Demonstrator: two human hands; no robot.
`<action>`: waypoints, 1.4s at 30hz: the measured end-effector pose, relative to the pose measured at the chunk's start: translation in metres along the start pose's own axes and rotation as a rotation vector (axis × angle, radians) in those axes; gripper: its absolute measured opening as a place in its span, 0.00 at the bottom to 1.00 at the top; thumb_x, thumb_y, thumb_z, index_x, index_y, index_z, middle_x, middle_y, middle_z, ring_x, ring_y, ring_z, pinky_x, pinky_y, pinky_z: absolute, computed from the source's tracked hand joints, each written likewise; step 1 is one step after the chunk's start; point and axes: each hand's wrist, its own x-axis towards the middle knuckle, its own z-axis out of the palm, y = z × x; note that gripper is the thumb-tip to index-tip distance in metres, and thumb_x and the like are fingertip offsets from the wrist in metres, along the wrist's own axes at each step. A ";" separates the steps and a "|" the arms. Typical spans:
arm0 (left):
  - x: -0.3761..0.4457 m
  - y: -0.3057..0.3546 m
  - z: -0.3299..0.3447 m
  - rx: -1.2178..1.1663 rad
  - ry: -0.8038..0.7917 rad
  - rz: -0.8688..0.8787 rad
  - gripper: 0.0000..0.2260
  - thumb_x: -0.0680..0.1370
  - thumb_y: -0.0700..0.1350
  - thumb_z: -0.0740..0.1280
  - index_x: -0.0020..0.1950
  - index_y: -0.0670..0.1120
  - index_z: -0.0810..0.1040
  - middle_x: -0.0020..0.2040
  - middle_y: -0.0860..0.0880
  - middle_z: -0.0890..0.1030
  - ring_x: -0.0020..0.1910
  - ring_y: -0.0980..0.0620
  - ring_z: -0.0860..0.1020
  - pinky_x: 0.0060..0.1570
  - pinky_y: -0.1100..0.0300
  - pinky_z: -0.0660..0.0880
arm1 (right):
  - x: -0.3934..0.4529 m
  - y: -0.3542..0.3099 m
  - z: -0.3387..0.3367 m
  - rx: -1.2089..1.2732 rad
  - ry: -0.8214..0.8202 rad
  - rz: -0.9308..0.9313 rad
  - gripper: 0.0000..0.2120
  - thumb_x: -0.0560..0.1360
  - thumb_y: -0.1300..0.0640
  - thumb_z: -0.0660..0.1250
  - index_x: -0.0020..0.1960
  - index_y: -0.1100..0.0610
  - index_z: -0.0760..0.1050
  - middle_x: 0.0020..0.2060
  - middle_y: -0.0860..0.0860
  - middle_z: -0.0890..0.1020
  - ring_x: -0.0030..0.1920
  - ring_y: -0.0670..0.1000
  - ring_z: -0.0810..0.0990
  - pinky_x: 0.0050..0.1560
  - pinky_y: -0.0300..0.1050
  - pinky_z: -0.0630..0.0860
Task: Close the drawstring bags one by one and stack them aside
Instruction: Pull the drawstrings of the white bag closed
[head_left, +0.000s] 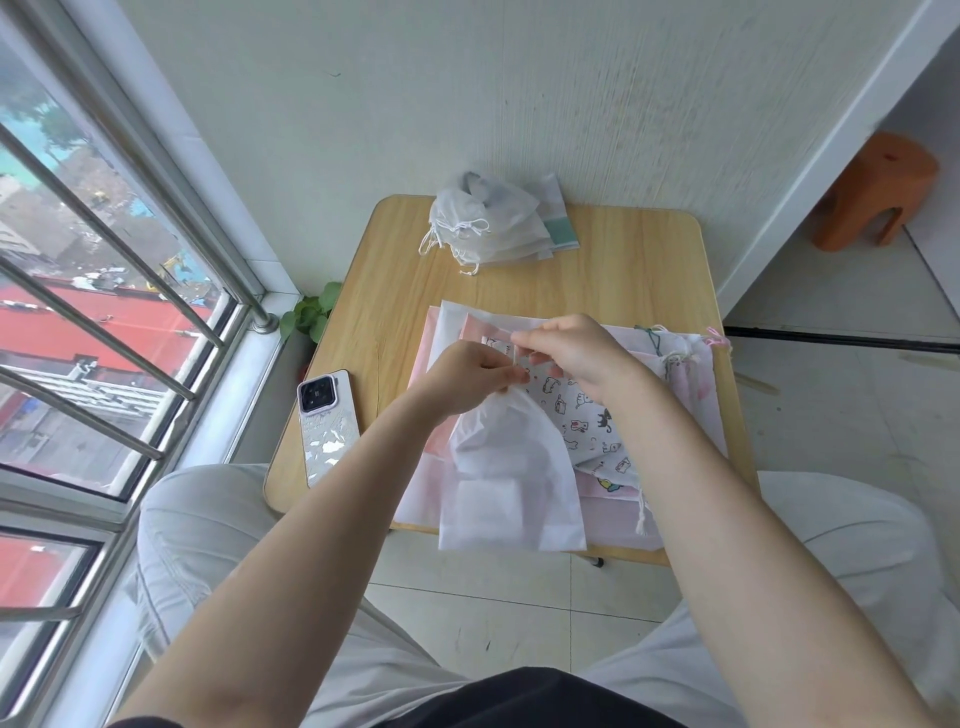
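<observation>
Bag (511, 467) lengthwise toward person, mouth far, both hands pinching.

Single head-worn wide-angle view, looks forward and steeply down from above the seated person's lap. Small wooden table (613, 260) sits centre frame, close, both forearms reaching in from the bottom edge. Window (104, 312) runs along the left, wall ahead, floor and orange stool (878, 192) far right. Edges bend from lens distortion.

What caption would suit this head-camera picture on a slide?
Both hands, left hand and right hand, cinch a white drawstring bag over the wooden table, closed bags stacked behind.
</observation>
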 end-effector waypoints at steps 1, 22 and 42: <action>-0.001 0.001 0.001 -0.024 -0.012 -0.014 0.11 0.77 0.47 0.70 0.35 0.48 0.83 0.25 0.57 0.74 0.23 0.61 0.67 0.29 0.69 0.64 | 0.001 0.000 0.001 0.036 0.018 -0.015 0.06 0.75 0.53 0.70 0.42 0.55 0.81 0.39 0.47 0.81 0.42 0.47 0.76 0.45 0.43 0.71; -0.004 0.001 -0.007 -0.232 -0.020 -0.210 0.10 0.75 0.44 0.65 0.43 0.40 0.84 0.32 0.53 0.80 0.26 0.58 0.67 0.26 0.66 0.62 | 0.001 0.020 0.011 -0.299 0.043 -0.171 0.03 0.73 0.62 0.72 0.43 0.55 0.80 0.40 0.50 0.83 0.44 0.51 0.81 0.52 0.47 0.78; 0.000 -0.004 -0.004 -0.264 0.192 -0.024 0.04 0.74 0.38 0.72 0.40 0.40 0.84 0.32 0.53 0.81 0.31 0.59 0.76 0.38 0.68 0.74 | -0.007 0.013 0.002 -0.169 -0.026 -0.074 0.03 0.81 0.62 0.59 0.52 0.58 0.71 0.48 0.56 0.83 0.46 0.53 0.81 0.57 0.56 0.77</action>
